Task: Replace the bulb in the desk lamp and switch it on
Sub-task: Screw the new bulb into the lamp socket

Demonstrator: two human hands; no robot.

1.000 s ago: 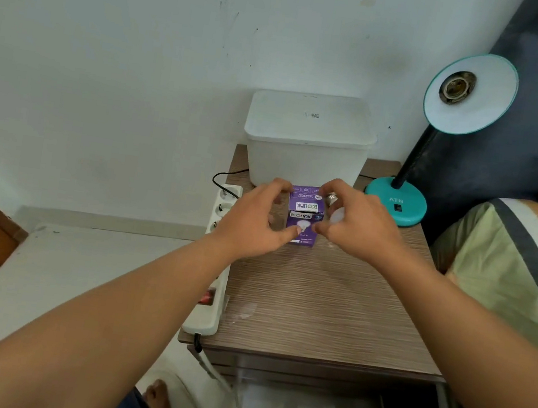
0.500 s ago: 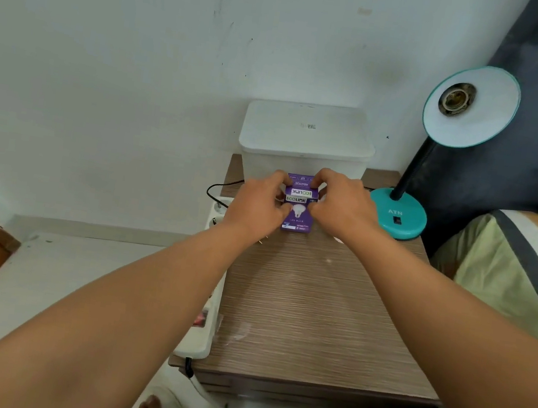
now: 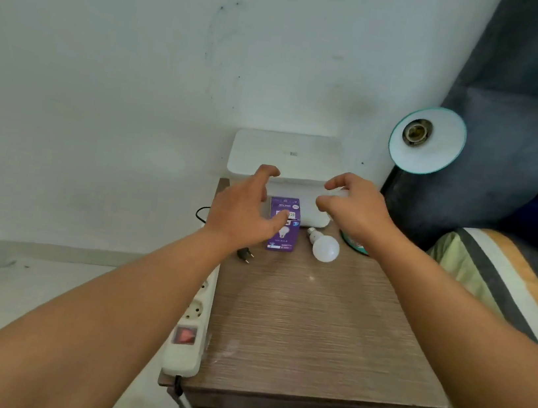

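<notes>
On a wooden bedside table [image 3: 312, 331] with a white lidded bin [image 3: 288, 158] and a teal desk lamp [image 3: 426, 141], its socket bare, a left hand [image 3: 245, 214] and right hand [image 3: 353, 208] hover open-fingered, holding nothing, over an upright purple bulb box [image 3: 285, 237] and a white bulb [image 3: 324, 246] lying just beside it.

On the worktop [image 3: 312, 331], the bulb box [image 3: 283, 226] stands before the bin [image 3: 288, 158]; a bulb [image 3: 325, 248] lies right of the box, a plug [image 3: 246, 255] left.

Looked like a home bedroom: bedside table [image 3: 312, 331] w/ desk lamp [image 3: 427, 140], striped bedding [image 3: 498, 281] beside it, power strip [image 3: 189, 327].
</notes>
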